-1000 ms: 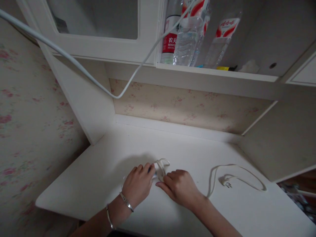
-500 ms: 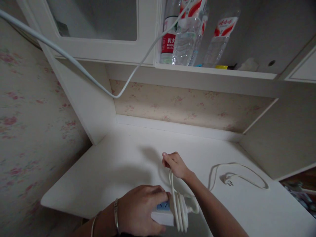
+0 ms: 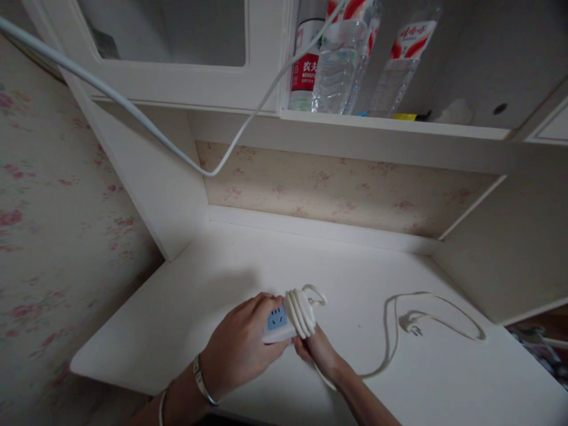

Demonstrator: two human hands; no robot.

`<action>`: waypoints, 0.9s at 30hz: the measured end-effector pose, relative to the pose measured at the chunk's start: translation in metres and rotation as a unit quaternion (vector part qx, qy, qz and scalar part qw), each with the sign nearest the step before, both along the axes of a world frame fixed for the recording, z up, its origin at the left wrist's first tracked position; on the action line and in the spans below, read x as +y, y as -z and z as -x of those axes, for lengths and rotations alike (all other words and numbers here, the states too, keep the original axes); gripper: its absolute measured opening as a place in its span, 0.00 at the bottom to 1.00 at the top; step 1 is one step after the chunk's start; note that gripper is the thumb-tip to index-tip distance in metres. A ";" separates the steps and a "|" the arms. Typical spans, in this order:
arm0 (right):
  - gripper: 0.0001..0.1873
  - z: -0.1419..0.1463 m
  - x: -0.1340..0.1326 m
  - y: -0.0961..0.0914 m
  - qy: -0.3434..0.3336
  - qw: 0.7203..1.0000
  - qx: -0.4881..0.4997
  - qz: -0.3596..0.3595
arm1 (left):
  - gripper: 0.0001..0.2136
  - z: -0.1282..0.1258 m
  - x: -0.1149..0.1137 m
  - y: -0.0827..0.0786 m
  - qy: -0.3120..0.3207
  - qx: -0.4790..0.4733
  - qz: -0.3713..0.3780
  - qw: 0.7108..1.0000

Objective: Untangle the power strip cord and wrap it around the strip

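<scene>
strip lifted, cord turns drawn snug

nearest: left hand (image 3: 239, 352), fingers curled shut around the near end of the strip (image 3: 276, 322), thumb on top. strip apparently held just clear of the desk (image 3: 213, 278), blue socket face up toward the camera. wound around its far end: cord (image 3: 302, 312), several turns side by side, one small loop standing off the top.

just beneath the coil: right hand (image 3: 316, 354), largely hidden by the strip. seems closed on the cord where it leaves the coil, though how far the fingers are spread cannot be told.

against half a second ago: right hand no longer stretched forward with a strand pulled out, but drawn back under the strip. strip moved up from the bottom edge of the view. turns packed close, not slack. against one second ago: both hands no longer low on the desk over a loose tangle.

judged from this: another length taken up on the coil, winding only partly done.

further right: rest of the cord loose in a wide curve on the desk, ending at the plug (image 3: 408, 323), unmoved.

beyond: shelf (image 3: 390, 124) with bottles (image 3: 331, 65), and a white cable (image 3: 155, 133) hanging across.
</scene>
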State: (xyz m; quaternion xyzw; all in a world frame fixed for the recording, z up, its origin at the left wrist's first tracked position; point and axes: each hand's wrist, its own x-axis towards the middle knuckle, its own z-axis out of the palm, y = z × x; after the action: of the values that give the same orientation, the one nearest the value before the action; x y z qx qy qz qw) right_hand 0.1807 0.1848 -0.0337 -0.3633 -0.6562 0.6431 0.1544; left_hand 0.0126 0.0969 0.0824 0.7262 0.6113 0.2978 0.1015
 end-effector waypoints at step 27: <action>0.33 0.003 0.056 -0.091 -0.028 0.917 -0.029 -0.397 | 0.21 -0.026 -0.012 0.003 0.132 0.162 0.062 0.976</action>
State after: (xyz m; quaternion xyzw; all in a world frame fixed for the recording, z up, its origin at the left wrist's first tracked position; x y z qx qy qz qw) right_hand 0.1773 0.2407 0.0569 -0.2719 -0.8715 0.3232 0.2492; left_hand 0.0383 0.0850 0.0793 0.8314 0.5358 0.1211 0.0844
